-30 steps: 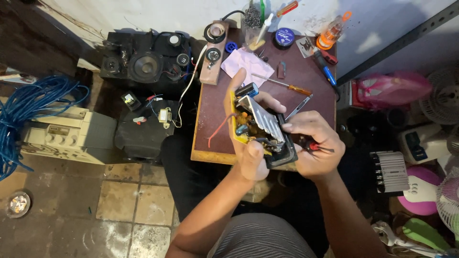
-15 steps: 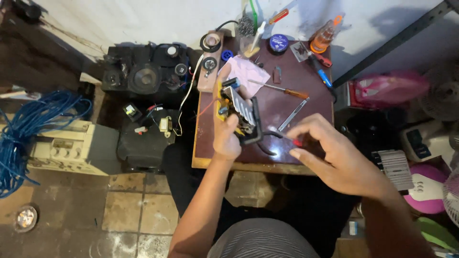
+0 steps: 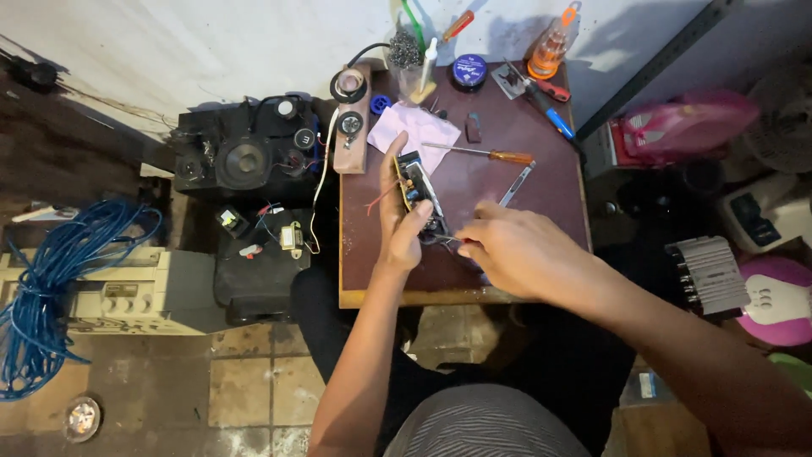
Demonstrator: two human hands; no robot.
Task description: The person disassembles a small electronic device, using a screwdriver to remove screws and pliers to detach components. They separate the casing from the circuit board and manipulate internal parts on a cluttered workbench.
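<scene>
My left hand (image 3: 399,218) grips a small circuit board (image 3: 416,188) with yellow and black parts and loose wires, holding it on edge over the dark red table (image 3: 541,203). My right hand (image 3: 518,250) rests on the table just right of the board's lower end, fingers curled around something red that is mostly hidden. A screwdriver with an orange handle (image 3: 491,155) and a metal tool (image 3: 516,184) lie just beyond my right hand.
A pink cloth (image 3: 413,127), a blue round tin (image 3: 469,69), an orange bottle (image 3: 551,42) and a blue-handled tool (image 3: 551,115) sit at the table's far side. A black speaker unit (image 3: 245,156) and a coil of blue cable (image 3: 51,288) lie left.
The board went from both hands near the table's front edge to my left hand alone, further up. My right hand let go, swung out right, then came down beside the board.
</scene>
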